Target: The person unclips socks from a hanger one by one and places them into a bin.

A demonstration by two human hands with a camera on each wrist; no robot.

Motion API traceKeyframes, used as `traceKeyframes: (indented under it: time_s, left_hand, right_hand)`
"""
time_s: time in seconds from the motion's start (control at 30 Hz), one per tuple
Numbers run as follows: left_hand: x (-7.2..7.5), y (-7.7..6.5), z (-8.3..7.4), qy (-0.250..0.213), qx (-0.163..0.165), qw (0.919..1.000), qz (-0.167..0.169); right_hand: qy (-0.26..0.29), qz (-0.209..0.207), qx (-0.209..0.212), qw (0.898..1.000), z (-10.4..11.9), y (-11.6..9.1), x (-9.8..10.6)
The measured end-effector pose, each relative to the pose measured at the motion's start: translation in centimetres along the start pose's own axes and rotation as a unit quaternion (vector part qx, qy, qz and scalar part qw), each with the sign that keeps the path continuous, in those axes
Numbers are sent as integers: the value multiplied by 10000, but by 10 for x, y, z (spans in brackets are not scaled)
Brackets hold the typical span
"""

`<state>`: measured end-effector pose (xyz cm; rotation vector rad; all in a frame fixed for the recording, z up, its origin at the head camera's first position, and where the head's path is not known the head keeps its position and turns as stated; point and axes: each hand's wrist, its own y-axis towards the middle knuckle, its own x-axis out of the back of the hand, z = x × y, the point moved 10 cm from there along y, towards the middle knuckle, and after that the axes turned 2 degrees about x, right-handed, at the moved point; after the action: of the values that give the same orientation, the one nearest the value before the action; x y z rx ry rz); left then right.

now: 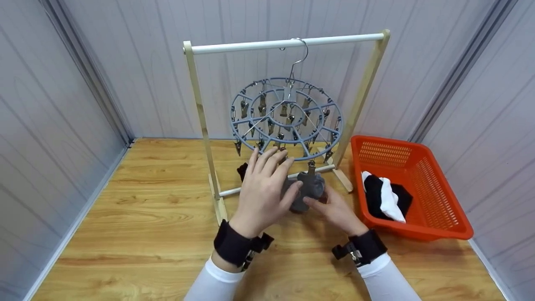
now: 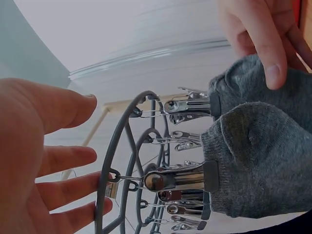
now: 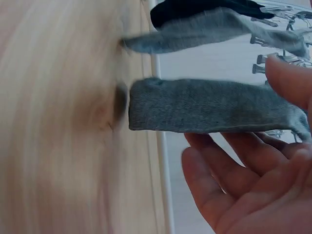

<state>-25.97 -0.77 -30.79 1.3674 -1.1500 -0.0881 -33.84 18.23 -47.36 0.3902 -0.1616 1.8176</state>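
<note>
Two grey socks hang by metal clips from the round blue-grey clip hanger (image 1: 235, 125). The nearer-right grey sock (image 1: 301, 202) passes between the loosely bent fingers and thumb of my right hand (image 1: 336, 211); in the right wrist view that grey sock (image 3: 195, 105) stretches past the parted thumb and fingertips. Fingers spread, my left hand (image 1: 263, 188) is raised at the hanger's front rim, holding nothing. In the left wrist view its fingertips overlap the ring, beside the metal clip (image 2: 180, 179) on the other grey sock (image 2: 258, 161). A black sock (image 3: 204, 10) hangs farther along, mostly hidden in the head view.
A wooden stand with a white top rod (image 1: 250, 47) carries the hanger by its hook (image 1: 306, 52). Several clips dangle from the rings. To the right, an orange basket (image 1: 439, 200) contains a white sock (image 1: 388, 200) and black cloth (image 1: 373, 196). Corrugated walls enclose the wooden tabletop (image 1: 146, 217).
</note>
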Motion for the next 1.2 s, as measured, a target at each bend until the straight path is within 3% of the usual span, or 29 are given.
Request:
traceKeyframes:
  time_s: [0.23,0.53,0.77,0.87,1.03,1.2]
  left_hand:
    - [0,1,0,-192,-36,9998,-51]
    - [8,2,-6,-482,-223,9981,-314]
    - [19,3,-15,-773,-600,9925,-737]
    - [21,3,-19,-895,-751,9903,-747]
    - [4,1,-16,-911,-646,9928,-443]
    - [-21,-4,-6,-830,-216,9963,-100]
  right_hand:
    - [35,-86,53,9999,3,0,2]
    - [110,422,155,9989,19,-4,1]
    - [-165,679,204,9973,28,-8,0]
    - [-308,681,276,9968,32,-9,0]
    - [-475,691,317,9960,34,-12,0]
    - [-500,711,334,9957,35,-14,-2]
